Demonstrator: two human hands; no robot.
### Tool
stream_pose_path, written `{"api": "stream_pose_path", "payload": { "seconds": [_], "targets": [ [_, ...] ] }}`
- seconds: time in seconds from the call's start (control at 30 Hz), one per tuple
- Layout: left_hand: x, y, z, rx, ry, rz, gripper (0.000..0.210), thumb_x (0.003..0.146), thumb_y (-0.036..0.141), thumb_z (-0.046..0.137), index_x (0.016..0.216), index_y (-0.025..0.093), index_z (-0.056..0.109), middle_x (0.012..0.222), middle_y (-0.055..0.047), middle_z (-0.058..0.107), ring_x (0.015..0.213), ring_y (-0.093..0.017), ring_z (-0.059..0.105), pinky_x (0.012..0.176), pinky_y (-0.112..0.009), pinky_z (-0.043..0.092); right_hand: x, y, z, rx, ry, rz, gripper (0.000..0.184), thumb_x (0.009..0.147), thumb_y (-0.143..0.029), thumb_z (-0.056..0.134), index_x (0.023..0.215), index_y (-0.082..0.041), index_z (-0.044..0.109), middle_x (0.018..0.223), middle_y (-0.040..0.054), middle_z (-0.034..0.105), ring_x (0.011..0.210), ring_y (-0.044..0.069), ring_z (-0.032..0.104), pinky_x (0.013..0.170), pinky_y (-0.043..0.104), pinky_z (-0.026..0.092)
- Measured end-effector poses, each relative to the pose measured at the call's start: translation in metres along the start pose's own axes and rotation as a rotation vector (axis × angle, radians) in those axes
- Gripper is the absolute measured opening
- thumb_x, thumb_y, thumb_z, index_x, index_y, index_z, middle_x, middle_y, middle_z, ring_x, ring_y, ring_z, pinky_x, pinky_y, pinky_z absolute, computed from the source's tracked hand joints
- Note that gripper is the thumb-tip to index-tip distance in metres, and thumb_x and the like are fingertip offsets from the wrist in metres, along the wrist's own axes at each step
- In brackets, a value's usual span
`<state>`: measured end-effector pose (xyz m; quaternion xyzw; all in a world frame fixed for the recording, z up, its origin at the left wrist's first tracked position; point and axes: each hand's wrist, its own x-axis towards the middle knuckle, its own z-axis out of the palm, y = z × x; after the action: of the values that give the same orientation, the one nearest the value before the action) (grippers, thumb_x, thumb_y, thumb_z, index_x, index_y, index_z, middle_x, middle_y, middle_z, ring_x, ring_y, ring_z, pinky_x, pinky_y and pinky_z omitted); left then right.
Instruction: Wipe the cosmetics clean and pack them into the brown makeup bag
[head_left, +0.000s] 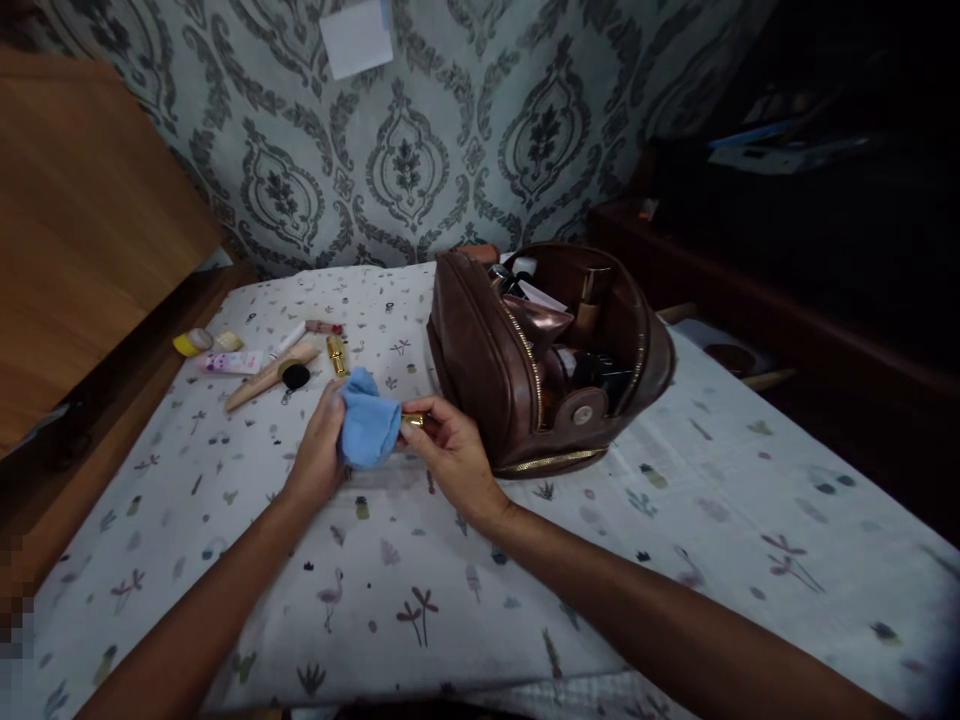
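Observation:
A blue cloth (369,425) is bunched in my left hand (321,440), whose fingers are closed around it. My right hand (451,450) pinches a small gold lipstick tube (412,420), its left end against the cloth. Close to the right hand stands a brown makeup bag (480,370), unzipped and filled with cosmetics. Beyond my left hand lies another gold tube (337,354). Near it are a makeup brush (274,375) with a pale handle, a round black item (295,375), a white-and-pink tube (231,362) and a slim reddish tube (324,327).
A white patterned cloth (390,590) covers the table. Yellow-ended items (196,342) lie at its far left, beside a wooden panel (90,220). Behind hangs a patterned grey curtain or wall covering (405,160). Dark furniture (825,280) stands to the right.

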<state>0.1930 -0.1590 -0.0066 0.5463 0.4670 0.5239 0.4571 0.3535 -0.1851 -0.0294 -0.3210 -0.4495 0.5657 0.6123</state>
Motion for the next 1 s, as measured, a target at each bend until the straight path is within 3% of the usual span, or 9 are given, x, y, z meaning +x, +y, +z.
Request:
{"api": "stream_pose_path", "payload": {
  "seconds": [0.13, 0.23, 0.37, 0.53, 0.63, 0.7, 0.8, 1.0],
  "targets": [
    [-0.005, -0.003, -0.003, 0.136, -0.078, -0.019, 0.045, 0.087, 0.066, 0.057, 0.086, 0.021, 0.059, 0.071, 0.003, 0.051, 0.063, -0.013, 0.047, 0.059, -0.024, 0.043, -0.001, -0.001, 0.002, 0.003, -0.022, 0.023, 0.032, 0.076, -0.043, 0.078, 0.093, -0.023, 0.060, 0.077, -0.0017, 0.064, 0.071, 0.015, 0.064, 0.074, 0.031, 0.058],
    [-0.006, -0.003, -0.003, 0.150, -0.041, 0.002, 0.052, 0.085, 0.072, 0.055, 0.072, 0.021, 0.052, 0.065, 0.003, 0.045, 0.059, -0.014, 0.043, 0.056, -0.025, 0.040, -0.004, -0.005, 0.004, -0.008, -0.055, 0.012, 0.029, 0.077, -0.039, 0.077, 0.093, -0.022, 0.060, 0.077, -0.0017, 0.064, 0.070, 0.014, 0.063, 0.072, 0.030, 0.057],
    [-0.005, -0.004, -0.004, 0.167, 0.006, -0.024, 0.051, 0.088, 0.069, 0.051, 0.069, 0.022, 0.053, 0.064, 0.001, 0.048, 0.061, -0.016, 0.045, 0.057, -0.027, 0.040, -0.008, -0.011, 0.005, -0.139, -0.052, -0.100, 0.020, 0.081, -0.030, 0.072, 0.096, -0.021, 0.063, 0.089, 0.0014, 0.065, 0.079, 0.014, 0.063, 0.076, 0.029, 0.055],
    [-0.007, 0.002, -0.003, 0.186, 0.010, 0.016, 0.049, 0.091, 0.067, 0.048, 0.078, 0.021, 0.059, 0.075, -0.002, 0.057, 0.073, -0.018, 0.052, 0.068, -0.028, 0.045, -0.010, -0.012, 0.002, -0.412, -0.018, -0.287, 0.011, 0.086, -0.022, 0.064, 0.098, -0.021, 0.066, 0.090, 0.0034, 0.064, 0.082, 0.016, 0.062, 0.076, 0.029, 0.052],
    [-0.011, 0.007, 0.000, 0.203, -0.114, 0.059, 0.047, 0.085, 0.064, 0.061, 0.107, 0.022, 0.060, 0.090, -0.001, 0.060, 0.085, -0.018, 0.055, 0.078, -0.027, 0.047, -0.012, -0.011, 0.001, -0.533, -0.043, -0.385, 0.016, 0.086, -0.013, 0.060, 0.098, -0.021, 0.066, 0.093, 0.0043, 0.065, 0.085, 0.017, 0.061, 0.077, 0.030, 0.052],
    [-0.013, 0.008, 0.002, 0.215, -0.194, 0.031, 0.045, 0.086, 0.058, 0.064, 0.112, 0.022, 0.056, 0.090, 0.000, 0.059, 0.084, -0.017, 0.055, 0.077, -0.026, 0.046, -0.013, -0.010, 0.001, -0.559, -0.064, -0.414, 0.020, 0.085, -0.009, 0.057, 0.099, -0.022, 0.065, 0.093, 0.0040, 0.065, 0.084, 0.016, 0.061, 0.077, 0.029, 0.052],
    [-0.012, 0.008, 0.002, 0.226, -0.172, 0.012, 0.033, 0.090, 0.053, 0.059, 0.095, 0.021, 0.056, 0.077, 0.003, 0.051, 0.071, -0.014, 0.049, 0.069, -0.024, 0.043, -0.015, -0.008, 0.002, -0.560, -0.072, -0.411, 0.018, 0.086, -0.009, 0.059, 0.099, -0.021, 0.065, 0.091, 0.0031, 0.064, 0.082, 0.015, 0.061, 0.074, 0.027, 0.052],
    [-0.004, 0.008, -0.002, 0.021, -0.060, -0.031, 0.044, 0.085, 0.060, 0.063, 0.072, 0.022, 0.043, 0.066, 0.004, 0.039, 0.058, -0.012, 0.037, 0.054, -0.025, 0.035, -0.015, -0.006, 0.003, -0.529, -0.074, -0.399, 0.011, 0.088, -0.018, 0.064, 0.099, -0.020, 0.065, 0.093, 0.0039, 0.066, 0.081, 0.014, 0.062, 0.073, 0.026, 0.051]
  ]
}}
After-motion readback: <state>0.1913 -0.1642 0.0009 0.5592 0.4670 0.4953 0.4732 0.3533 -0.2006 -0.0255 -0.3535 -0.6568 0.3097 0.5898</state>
